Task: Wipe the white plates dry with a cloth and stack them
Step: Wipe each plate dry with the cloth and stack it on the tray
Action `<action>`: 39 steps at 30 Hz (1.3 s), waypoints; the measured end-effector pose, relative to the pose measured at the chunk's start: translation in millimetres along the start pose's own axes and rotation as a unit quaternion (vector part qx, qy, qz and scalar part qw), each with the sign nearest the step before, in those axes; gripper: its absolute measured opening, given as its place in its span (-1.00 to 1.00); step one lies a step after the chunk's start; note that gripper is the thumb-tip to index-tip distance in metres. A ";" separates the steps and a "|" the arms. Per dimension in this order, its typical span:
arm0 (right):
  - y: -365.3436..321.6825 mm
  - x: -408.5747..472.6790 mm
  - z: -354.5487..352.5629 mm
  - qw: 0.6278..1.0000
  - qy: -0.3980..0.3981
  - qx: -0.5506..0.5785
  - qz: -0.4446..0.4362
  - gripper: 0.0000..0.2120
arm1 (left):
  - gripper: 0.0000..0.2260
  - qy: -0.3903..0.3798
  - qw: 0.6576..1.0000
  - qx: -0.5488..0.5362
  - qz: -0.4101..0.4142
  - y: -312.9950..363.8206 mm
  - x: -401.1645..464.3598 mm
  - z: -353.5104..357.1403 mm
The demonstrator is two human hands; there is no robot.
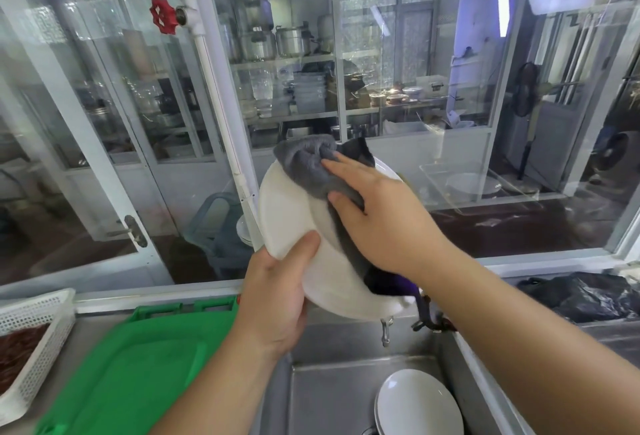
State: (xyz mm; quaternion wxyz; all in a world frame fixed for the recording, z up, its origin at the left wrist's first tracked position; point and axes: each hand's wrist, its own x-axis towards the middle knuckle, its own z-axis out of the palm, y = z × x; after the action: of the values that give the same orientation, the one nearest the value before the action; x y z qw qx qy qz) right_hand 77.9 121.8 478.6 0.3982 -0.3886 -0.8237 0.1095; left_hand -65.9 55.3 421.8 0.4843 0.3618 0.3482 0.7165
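Nearest my view: both forearms, reaching forward over a steel sink (346,396). A stack of white plates (417,403) sits in the basin at lower right, well apart from the hands.

Left hand (277,299) grips the lower left rim of a white plate (291,213), thumb curled over the front face, the other fingers hidden behind it. The plate is raised above the sink and tilted, face toward me.

Right hand (384,216) lies flat on a grey cloth (311,164) and presses it against the plate's face. Fingers straight and slightly spread; index and middle are visible on the cloth, the rest I cannot make out. The cloth bunches over the plate's upper rim and trails down under the palm toward the lower edge.

A tap spout (385,332) shows just below the plate.

Left of the sink: a green tray (138,372) on the steel counter, and beside it a white perforated basket (34,337) holding something reddish-brown. At right, a black plastic bag (588,296) rests on the ledge. Behind, glass panels and a white pipe with a red valve wheel (162,15).
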 end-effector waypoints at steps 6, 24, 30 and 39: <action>24.7 13.9 -12.6 0.991 0.021 -0.031 0.129 -0.53 | -0.81 0.017 1.000 -0.017 -0.004 7.5 -2.9 -2.2; -2.9 -12.8 5.3 0.998 -0.024 0.041 -0.051 -0.56 | -0.78 -0.013 0.999 0.028 -0.017 -3.0 -9.8 -1.4; 22.4 28.7 -5.1 0.999 -0.016 0.038 0.006 -0.72 | -0.76 -0.003 0.999 0.034 -0.032 5.8 -18.0 -2.3; 73.3 12.3 -8.4 0.947 0.074 0.203 0.238 -0.81 | -0.75 0.026 0.998 0.052 -0.001 2.3 -20.8 -9.8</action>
State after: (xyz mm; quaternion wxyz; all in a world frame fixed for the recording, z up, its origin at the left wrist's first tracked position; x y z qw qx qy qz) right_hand 120.0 179.1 455.3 0.4911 -0.4917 -0.6353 0.3369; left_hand -69.7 33.6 415.2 0.4563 0.3676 0.3972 0.7063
